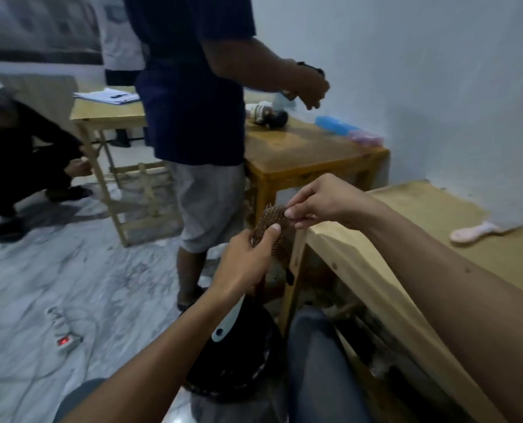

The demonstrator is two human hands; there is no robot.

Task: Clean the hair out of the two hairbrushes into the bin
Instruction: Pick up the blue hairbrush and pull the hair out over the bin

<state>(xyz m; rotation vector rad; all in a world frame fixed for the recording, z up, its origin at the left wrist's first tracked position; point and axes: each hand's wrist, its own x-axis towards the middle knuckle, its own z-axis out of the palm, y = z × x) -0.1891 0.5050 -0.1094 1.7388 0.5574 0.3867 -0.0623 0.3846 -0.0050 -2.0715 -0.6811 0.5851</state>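
My left hand [248, 264] grips a hairbrush [269, 222] with a brown bristle pad; its white handle [228, 322] hangs down below the hand. My right hand [318, 199] pinches at the top edge of the bristles, fingers closed on the pad or the hair in it. Directly beneath the brush stands a black bin [235, 364] on the floor between my knees. A second, pink hairbrush [479, 232] lies on the wooden table [406, 270] at the right.
A person in a dark shirt and grey shorts [193, 117] stands close ahead beside another wooden table [309, 151]. Someone crouches at the left [25, 166]. A power strip with a red light [65, 340] and its cable lie on the marble floor.
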